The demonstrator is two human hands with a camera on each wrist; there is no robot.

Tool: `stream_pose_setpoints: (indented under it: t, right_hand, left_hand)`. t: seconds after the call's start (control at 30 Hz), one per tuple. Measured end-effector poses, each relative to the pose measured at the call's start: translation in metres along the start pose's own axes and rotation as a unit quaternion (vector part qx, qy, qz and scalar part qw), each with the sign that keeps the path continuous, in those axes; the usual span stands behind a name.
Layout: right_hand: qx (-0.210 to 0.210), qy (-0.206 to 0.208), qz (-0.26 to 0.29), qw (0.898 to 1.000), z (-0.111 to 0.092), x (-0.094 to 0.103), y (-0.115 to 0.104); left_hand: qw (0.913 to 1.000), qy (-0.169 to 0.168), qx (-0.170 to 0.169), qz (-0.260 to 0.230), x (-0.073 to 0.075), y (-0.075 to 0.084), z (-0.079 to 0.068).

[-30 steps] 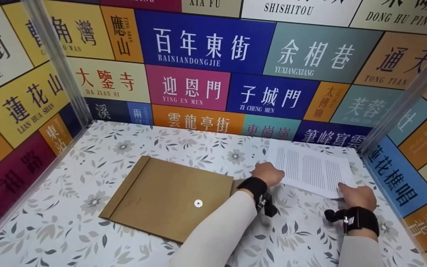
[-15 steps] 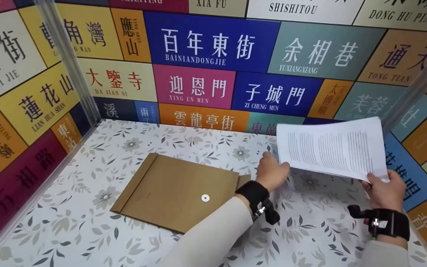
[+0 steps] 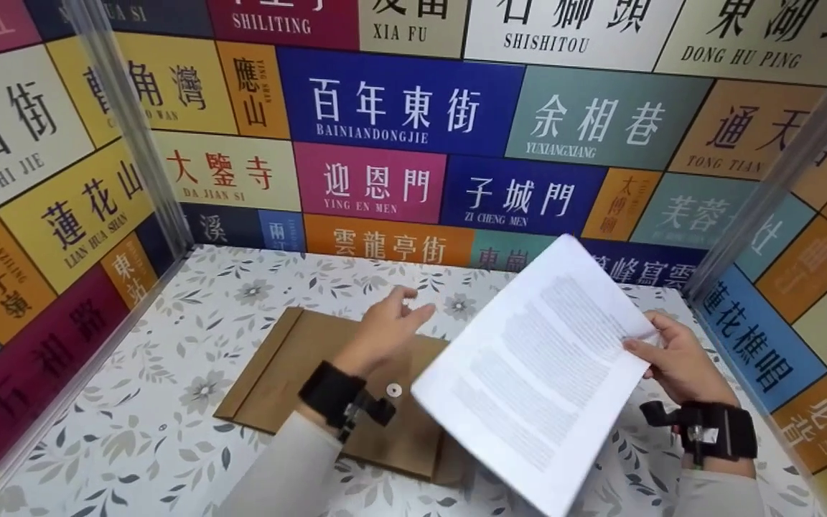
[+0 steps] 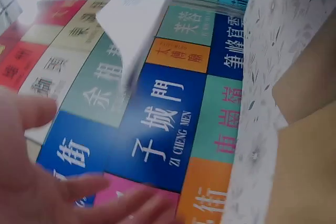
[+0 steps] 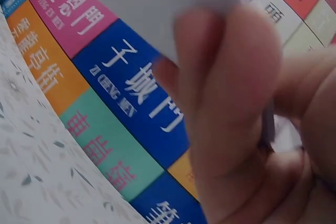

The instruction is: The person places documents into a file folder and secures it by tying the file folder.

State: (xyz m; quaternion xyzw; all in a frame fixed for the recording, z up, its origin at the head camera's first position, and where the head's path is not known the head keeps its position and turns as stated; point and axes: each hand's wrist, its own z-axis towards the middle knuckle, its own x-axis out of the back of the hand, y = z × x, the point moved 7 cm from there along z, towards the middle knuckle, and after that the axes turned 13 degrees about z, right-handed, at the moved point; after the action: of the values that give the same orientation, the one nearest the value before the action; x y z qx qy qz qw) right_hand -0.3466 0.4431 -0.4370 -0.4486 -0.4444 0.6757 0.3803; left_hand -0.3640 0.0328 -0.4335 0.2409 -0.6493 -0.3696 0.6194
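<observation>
My right hand [image 3: 683,359] pinches a stack of printed paper [image 3: 535,373] by its right edge, thumb on top and fingers beneath. The stack is tilted above the table, and its lower left part overlaps a brown paper file envelope [image 3: 342,359] in the head view. My left hand [image 3: 388,327] hovers over that envelope with nothing in it, its fingers loosely spread. The envelope lies flat, a white round button [image 3: 394,390] on its face. In the left wrist view, a corner of the paper [image 4: 136,19] shows beyond the left hand's fingers. In the right wrist view, fingers [image 5: 226,61] press against the paper.
The table [image 3: 133,402] wears a white cloth printed with grey leaves and flowers. Walls covered in coloured street-name signs [image 3: 399,100] close it in at the back, left and right. Clear strips [image 3: 133,129] run up the corners.
The right hand has lifted the paper stack off the table, then swung it left and turned it upright toward me. The left hand has let go of the paper and moved left over the envelope.
</observation>
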Motion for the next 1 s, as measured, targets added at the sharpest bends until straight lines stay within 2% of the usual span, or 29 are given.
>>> stream_pose_setpoints:
  t: [0.07, 0.13, 0.17, 0.2, 0.23, 0.3, 0.43, 0.53, 0.6, 0.7, 0.83, 0.9, 1.0]
  right_hand:
    - [-0.011, -0.046, -0.026, 0.999, 0.003, -0.013, 0.004]
    - [-0.026, -0.080, -0.039, 0.996, 0.007, -0.026, 0.010]
    - [-0.034, -0.095, -0.044, 0.994, 0.009, -0.033, 0.014]
    - [-0.041, -0.107, -0.049, 0.992, 0.011, -0.039, 0.019]
    - [-0.048, -0.117, -0.054, 0.990, 0.013, -0.046, 0.023]
    - [-0.062, -0.137, -0.064, 0.987, 0.017, -0.059, 0.032]
    - [-0.082, -0.159, -0.095, 0.979, 0.022, -0.077, 0.045]
    - [-0.093, -0.159, -0.117, 0.976, 0.026, -0.086, 0.051]
    - [-0.094, -0.151, -0.127, 0.976, 0.029, -0.089, 0.052]
    - [-0.100, -0.116, -0.121, 0.981, 0.033, -0.090, 0.054]
    - [-0.111, -0.028, -0.090, 0.989, 0.033, -0.083, 0.054]
    - [-0.111, 0.014, -0.074, 0.991, 0.031, -0.078, 0.053]
    - [-0.101, 0.052, -0.041, 0.993, 0.028, -0.077, 0.053]
  left_hand:
    - [0.9938, -0.079, -0.008, -0.078, -0.013, -0.008, -0.007]
    - [0.9776, -0.146, -0.019, -0.150, -0.029, -0.012, -0.013]
    - [0.9695, -0.169, -0.025, -0.176, -0.036, -0.013, -0.014]
    - [0.9649, -0.180, -0.033, -0.188, -0.042, -0.014, -0.015]
    - [0.9639, -0.183, -0.041, -0.189, -0.046, -0.014, -0.016]
    - [0.9650, -0.175, -0.057, -0.186, -0.053, -0.015, -0.015]
    - [0.9695, -0.133, -0.076, -0.191, -0.059, -0.015, -0.014]
    - [0.9699, -0.115, -0.081, -0.199, -0.058, -0.014, -0.012]
    - [0.9734, -0.104, -0.082, -0.187, -0.056, -0.013, -0.011]
    - [0.9765, -0.098, -0.078, -0.175, -0.049, -0.014, -0.009]
    - [0.9767, -0.064, -0.071, -0.192, -0.031, -0.018, -0.006]
    - [0.9754, -0.029, -0.068, -0.208, -0.019, -0.021, -0.005]
    - [0.9687, 0.043, -0.060, -0.237, 0.000, -0.027, -0.004]
